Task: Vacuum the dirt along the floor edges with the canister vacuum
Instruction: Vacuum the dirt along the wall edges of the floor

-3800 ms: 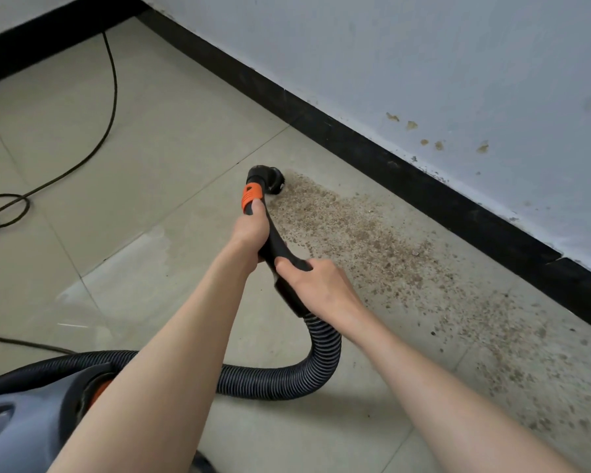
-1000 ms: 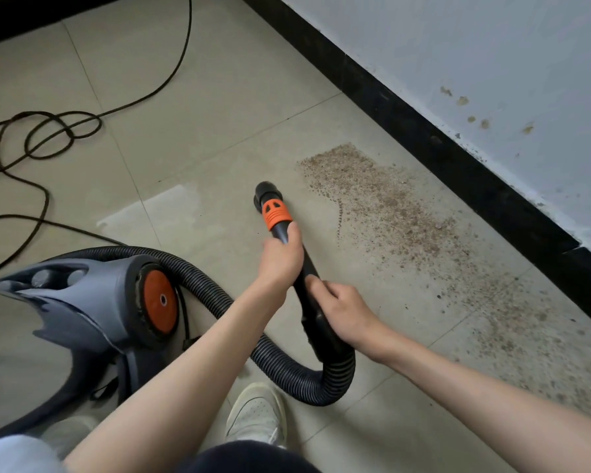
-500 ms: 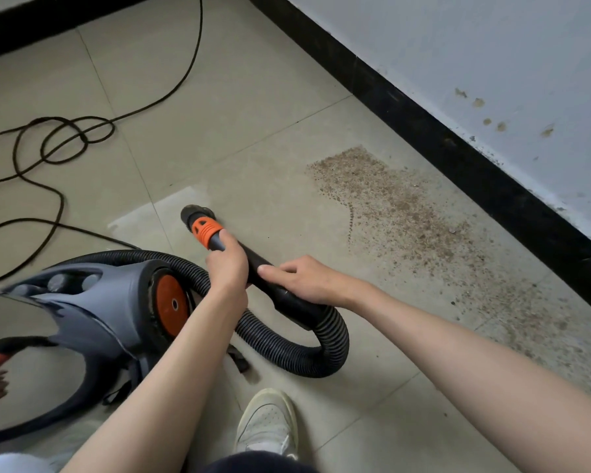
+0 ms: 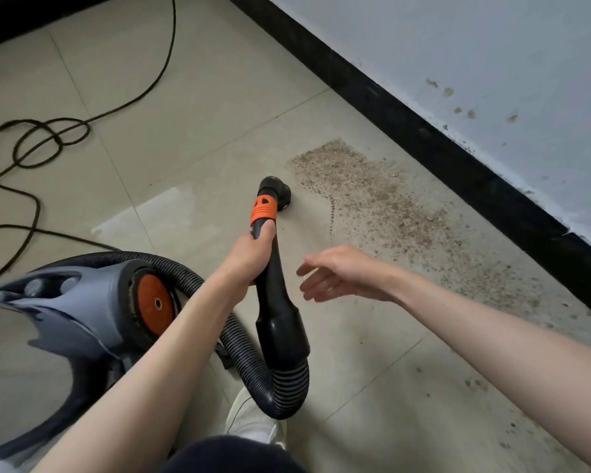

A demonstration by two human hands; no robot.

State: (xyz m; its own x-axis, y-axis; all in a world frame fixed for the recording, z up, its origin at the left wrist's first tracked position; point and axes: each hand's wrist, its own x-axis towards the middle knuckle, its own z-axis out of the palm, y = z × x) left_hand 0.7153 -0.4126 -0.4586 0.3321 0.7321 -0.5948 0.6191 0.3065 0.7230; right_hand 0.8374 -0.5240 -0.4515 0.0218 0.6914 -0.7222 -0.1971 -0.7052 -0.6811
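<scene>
On the tiled floor [image 4: 219, 97], beside the black skirting [image 4: 423, 138], a band of brown dirt [image 4: 382, 206] lies along the wall. The left hand [image 4: 249, 254] grips the black wand [image 4: 273, 288] just below its orange collar [image 4: 262, 210], the nozzle [image 4: 275, 191] sitting just beside the dirt's near edge. The right hand [image 4: 342, 273] hovers released, fingers spread, apart from the wand. The canister vacuum [image 4: 65, 319] sits at left, its ribbed hose [image 4: 253, 363] looping to the wand; a cord [image 4: 35, 141] coils beyond
</scene>
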